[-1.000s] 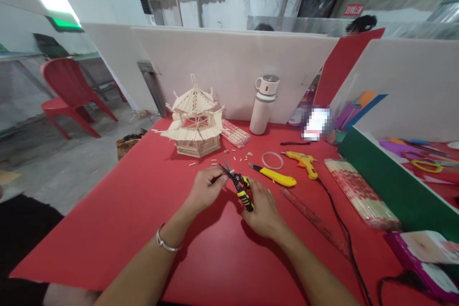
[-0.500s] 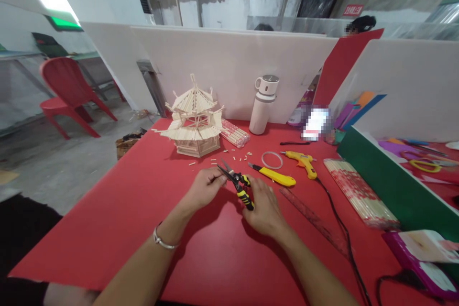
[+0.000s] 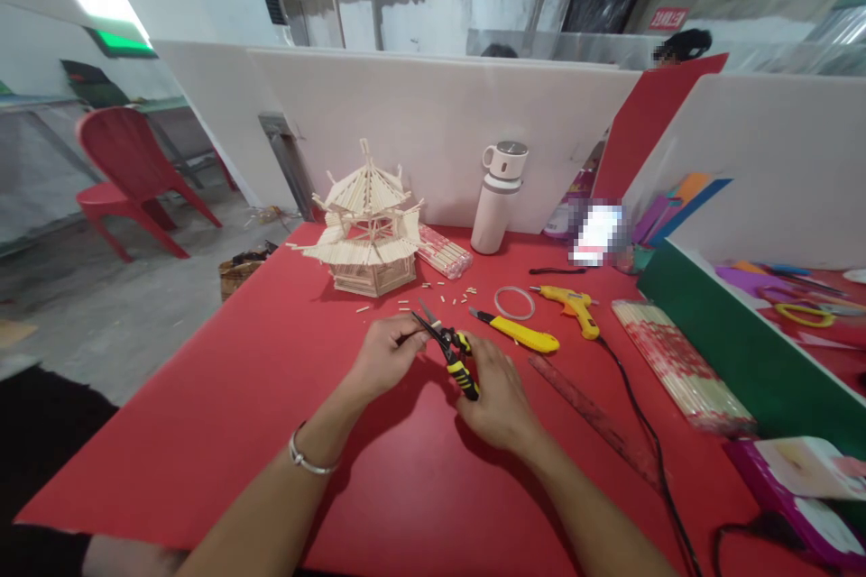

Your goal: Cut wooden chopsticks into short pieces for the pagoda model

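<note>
My right hand (image 3: pixel 497 392) is wrapped around the black and yellow handles of a pair of shears (image 3: pixel 455 357), whose dark blades stand apart and point up and to the left. My left hand (image 3: pixel 389 352) is closed in a pinch beside the blades. A short pale wooden stick (image 3: pixel 437 325) shows between the blades, its other end running toward my left fingers. Just beyond lie several small cut stick pieces (image 3: pixel 443 298). Behind them stands a pagoda model (image 3: pixel 372 248) built of pale sticks.
On the red tabletop (image 3: pixel 406 487) lie a yellow utility knife (image 3: pixel 524 334), a clear ring (image 3: pixel 514 302), a yellow glue gun (image 3: pixel 572 306) with its cord, a ruler (image 3: pixel 588 415) and packed sticks (image 3: pixel 680 365). A white flask (image 3: pixel 496 203) stands at the back. A green divider (image 3: pixel 750 334) borders the right.
Almost nothing differs. Both hands and the shears hold nearly the same place, with the blades still apart around the stick.
</note>
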The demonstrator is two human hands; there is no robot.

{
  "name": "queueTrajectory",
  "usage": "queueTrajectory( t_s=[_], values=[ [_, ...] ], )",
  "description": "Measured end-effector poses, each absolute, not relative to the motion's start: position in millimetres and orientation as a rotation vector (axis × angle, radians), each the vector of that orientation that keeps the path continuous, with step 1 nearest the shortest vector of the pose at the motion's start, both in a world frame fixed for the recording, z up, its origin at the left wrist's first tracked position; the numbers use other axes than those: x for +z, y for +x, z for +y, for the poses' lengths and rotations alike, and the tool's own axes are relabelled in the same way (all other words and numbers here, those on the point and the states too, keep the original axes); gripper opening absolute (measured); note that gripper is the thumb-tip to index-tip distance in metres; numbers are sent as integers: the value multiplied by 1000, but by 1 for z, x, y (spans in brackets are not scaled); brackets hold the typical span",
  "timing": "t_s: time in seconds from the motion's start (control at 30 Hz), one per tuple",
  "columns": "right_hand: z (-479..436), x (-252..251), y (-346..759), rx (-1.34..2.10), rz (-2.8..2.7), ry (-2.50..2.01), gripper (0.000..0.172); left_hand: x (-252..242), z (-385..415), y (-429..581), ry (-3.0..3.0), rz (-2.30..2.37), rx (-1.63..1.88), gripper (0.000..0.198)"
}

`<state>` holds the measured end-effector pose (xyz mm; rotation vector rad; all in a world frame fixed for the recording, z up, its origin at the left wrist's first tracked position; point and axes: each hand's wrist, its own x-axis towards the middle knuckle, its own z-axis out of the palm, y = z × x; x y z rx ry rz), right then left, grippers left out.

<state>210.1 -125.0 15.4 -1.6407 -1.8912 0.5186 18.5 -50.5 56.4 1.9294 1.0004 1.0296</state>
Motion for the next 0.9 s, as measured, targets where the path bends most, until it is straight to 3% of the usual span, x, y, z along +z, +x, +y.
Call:
queueTrajectory(
  t_s=[0.2,0.43,0.9],
  values=[
    [-126,21,209,585,-1854,-1635,58,57,-53,21,1919,1014,1034,26],
    [-126,18,208,600,-1875,-1653,63,58,-53,20,1971,1046,1018,31],
    [-127,25,215,783,-1855,-1625,93,59,-53,20,1986,1089,1049,27]
  ],
)
